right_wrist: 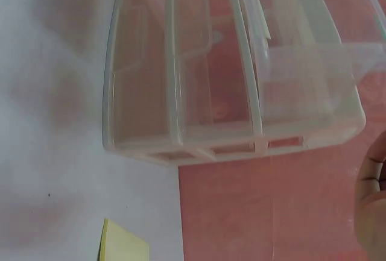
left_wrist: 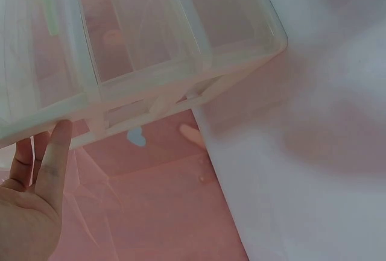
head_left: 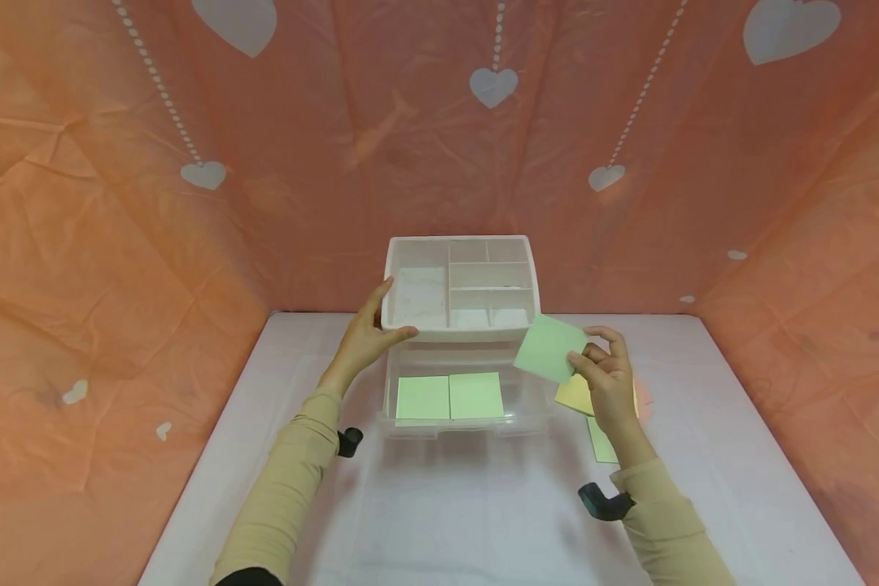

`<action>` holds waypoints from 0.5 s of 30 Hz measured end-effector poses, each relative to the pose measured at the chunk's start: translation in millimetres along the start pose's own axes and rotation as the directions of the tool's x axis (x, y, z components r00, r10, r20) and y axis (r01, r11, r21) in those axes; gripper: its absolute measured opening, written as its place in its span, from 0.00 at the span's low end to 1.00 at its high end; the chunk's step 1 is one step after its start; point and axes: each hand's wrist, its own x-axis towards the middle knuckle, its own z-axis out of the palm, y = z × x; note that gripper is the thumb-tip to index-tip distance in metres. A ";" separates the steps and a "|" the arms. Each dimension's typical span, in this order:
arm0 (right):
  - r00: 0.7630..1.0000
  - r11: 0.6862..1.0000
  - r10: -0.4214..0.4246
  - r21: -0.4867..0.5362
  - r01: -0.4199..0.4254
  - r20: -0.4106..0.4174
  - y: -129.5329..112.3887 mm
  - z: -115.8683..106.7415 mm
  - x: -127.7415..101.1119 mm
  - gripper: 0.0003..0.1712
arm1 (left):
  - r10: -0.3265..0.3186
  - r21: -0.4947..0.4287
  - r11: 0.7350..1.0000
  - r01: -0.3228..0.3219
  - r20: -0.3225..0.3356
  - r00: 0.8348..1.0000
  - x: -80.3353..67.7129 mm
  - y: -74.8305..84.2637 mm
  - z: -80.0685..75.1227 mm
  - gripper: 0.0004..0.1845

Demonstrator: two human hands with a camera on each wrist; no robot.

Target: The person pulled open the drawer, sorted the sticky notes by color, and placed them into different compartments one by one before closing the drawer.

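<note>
A white plastic drawer organizer [head_left: 476, 334] with a divided top tray stands at the back of the table. Its clear upper drawer [head_left: 523, 407] is pulled out, and two green sticky-note pads [head_left: 422, 398] sit side by side in it. My left hand [head_left: 362, 338] holds the organizer's left front corner, thumb along the front rim and fingers at the side. Between thumb and fingers, my right hand [head_left: 606, 378] pinches another green sticky-note pad [head_left: 549, 348], raised near the right front corner. Only part of the right hand shows in the right wrist view.
Right of the organizer, partly behind the right hand, lie a yellow pad [head_left: 575, 395], a green pad [head_left: 602, 443] and a pink piece [head_left: 644, 403]. The white-covered table [head_left: 447, 513] meets an orange-pink curtain [head_left: 410, 163] with hearts.
</note>
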 end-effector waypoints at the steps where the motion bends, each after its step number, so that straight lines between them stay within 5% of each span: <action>1: 1.000 1.000 0.008 -0.009 -0.008 0.001 0.7 1.9 0.6 0.23 | -0.001 -0.001 1.000 0.001 0.001 1.000 0.1 0.0 -0.1 0.51; 15: 0.990 0.982 0.132 -0.146 -0.123 0.053 12.3 20.1 2.5 0.17 | -0.007 -0.005 1.000 0.006 -0.003 1.000 -0.2 1.0 -0.4 0.51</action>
